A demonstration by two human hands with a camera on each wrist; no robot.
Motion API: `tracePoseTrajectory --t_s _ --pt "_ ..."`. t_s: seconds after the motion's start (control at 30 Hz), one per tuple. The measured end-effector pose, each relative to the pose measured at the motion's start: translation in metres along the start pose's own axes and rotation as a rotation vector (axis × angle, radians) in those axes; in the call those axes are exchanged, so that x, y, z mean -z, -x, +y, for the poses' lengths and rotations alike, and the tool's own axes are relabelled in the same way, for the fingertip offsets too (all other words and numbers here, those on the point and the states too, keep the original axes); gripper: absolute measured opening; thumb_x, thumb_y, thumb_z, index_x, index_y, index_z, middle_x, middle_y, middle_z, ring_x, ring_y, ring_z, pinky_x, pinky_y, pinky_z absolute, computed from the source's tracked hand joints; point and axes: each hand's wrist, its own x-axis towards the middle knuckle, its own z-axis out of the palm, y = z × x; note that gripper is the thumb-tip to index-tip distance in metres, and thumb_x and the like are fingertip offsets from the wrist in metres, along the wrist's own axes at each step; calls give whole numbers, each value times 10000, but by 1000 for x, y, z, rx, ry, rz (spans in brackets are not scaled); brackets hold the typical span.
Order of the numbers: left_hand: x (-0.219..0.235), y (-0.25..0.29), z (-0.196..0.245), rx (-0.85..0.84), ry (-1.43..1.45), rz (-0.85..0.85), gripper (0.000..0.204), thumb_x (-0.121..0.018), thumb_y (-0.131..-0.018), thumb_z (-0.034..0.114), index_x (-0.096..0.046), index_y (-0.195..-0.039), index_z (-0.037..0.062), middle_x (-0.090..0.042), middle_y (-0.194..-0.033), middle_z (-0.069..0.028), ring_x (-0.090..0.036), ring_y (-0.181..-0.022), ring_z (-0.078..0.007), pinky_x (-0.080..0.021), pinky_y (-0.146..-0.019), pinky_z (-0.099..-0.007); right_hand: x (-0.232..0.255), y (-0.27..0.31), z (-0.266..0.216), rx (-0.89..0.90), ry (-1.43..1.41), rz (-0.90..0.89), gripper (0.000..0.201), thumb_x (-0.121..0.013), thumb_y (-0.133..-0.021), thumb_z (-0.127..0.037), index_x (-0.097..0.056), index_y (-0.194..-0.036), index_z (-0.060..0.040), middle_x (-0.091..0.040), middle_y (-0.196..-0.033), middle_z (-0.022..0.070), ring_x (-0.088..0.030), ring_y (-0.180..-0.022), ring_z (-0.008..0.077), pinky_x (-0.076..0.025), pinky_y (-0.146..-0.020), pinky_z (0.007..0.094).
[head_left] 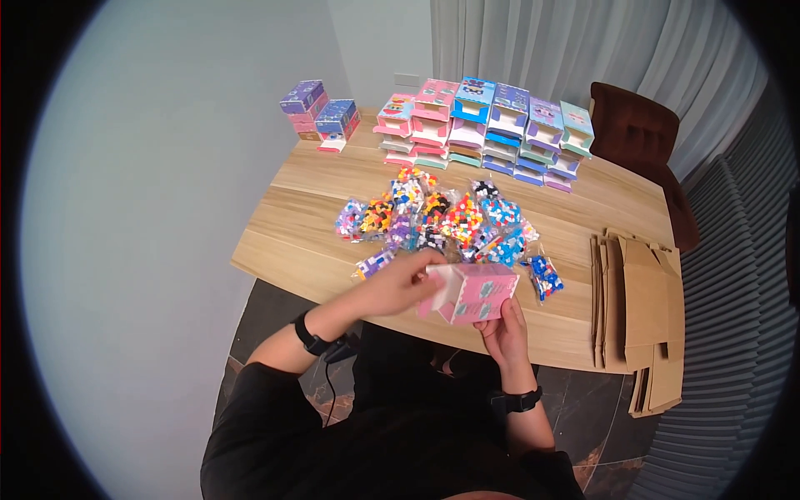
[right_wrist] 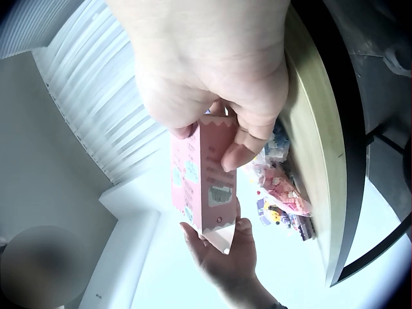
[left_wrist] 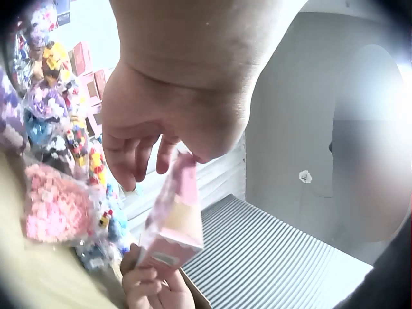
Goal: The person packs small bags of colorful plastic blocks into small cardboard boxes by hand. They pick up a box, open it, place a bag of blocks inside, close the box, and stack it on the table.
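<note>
A small pink cardboard box with printed sides is held up over the table's near edge, its open end and white flaps facing left. My right hand grips the box's right end; in the right wrist view its thumb and fingers lie on opposite sides of the pink box. At the flap end, my left hand pinches the cardboard, with the other fingers loosely bent in the left wrist view. Just beyond the hands lie clear bags of colourful small building bricks, among them a bag of pink pieces.
Several opened, colourful boxes stand stacked in a row along the table's back. A smaller stack of boxes is at the back left. Flattened brown cardboard leans at the right edge, near a brown chair. One bag of blue bricks lies apart.
</note>
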Motion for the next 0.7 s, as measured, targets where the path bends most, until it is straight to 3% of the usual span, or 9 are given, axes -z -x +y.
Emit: tracePoseTrajectory --t_s 0.13,0.17,0.27,0.37,0.47,0.53,0.6,0.67,0.7 --pt "-11 14 12 -69 -105 46 408 -668 -924 255 -472 -1212 42 -592 -943 -64 -601 -800 -120 -493 -667 -277 -1 1 1 6 104 -30 436 -542 -994 -292 -429 -1341 -52 -622 -1114 64 -630 -861 137 -523 -707 274" --pt "-13 15 15 -49 0 81 423 -695 -904 239 -468 -1201 39 -599 -962 -67 -609 -800 -127 -499 -671 -299 1 1 2 3 150 -35 473 -568 -979 -321 -430 -1344 -55 -618 -1128 59 -633 -881 135 -525 -703 272" --pt "-14 12 10 -259 -182 104 375 -695 -899 204 -480 -1162 43 -605 -963 -64 -602 -814 -121 -494 -683 -308 7 4 9 5 268 -39 528 -607 -954 -362 -433 -1347 -56 -612 -1137 54 -627 -885 129 -517 -689 266" --pt "-5 15 27 33 -333 -57 327 -681 -902 183 -489 -1130 48 -604 -936 -57 -589 -844 -108 -487 -687 -315 3 3 9 25 265 -80 553 -601 -948 -404 -438 -1342 -53 -614 -1131 62 -618 -857 139 -499 -681 269" --pt "20 8 22 -36 -156 51 309 -671 -907 210 -493 -1104 50 -595 -891 -46 -572 -825 -101 -473 -667 -310 3 2 4 28 151 -96 545 -565 -959 -438 -454 -1323 -48 -623 -1114 81 -614 -836 162 -477 -680 280" --pt "49 -4 27 1 -218 274 294 -631 -938 283 -499 -1095 72 -583 -876 -32 -554 -797 -95 -470 -661 -302 6 1 2 -1 81 -83 515 -534 -974 -436 -471 -1303 -44 -631 -1098 95 -614 -832 177 -464 -683 287" --pt "93 -31 7 79 97 472 294 -580 -965 336 -507 -1095 82 -584 -905 -29 -556 -802 -90 -477 -687 -281 12 1 1 -50 37 -65 471 -500 -995 -416 -490 -1280 -41 -638 -1081 107 -616 -834 189 -455 -687 293" --pt "129 -62 6 -65 312 633 322 -546 -978 368 -511 -1104 74 -590 -895 -27 -580 -787 -96 -486 -670 -277 14 0 1 -60 -24 -75 411 -488 -1011 -352 -497 -1269 -32 -636 -1080 116 -622 -859 190 -456 -703 301" --pt "156 -81 -5 -29 351 657 334 -552 -972 365 -512 -1107 63 -599 -895 -28 -589 -773 -105 -488 -653 -282 15 0 1 -65 -54 -81 381 -483 -1019 -320 -500 -1263 -28 -635 -1079 121 -624 -871 190 -457 -712 305"
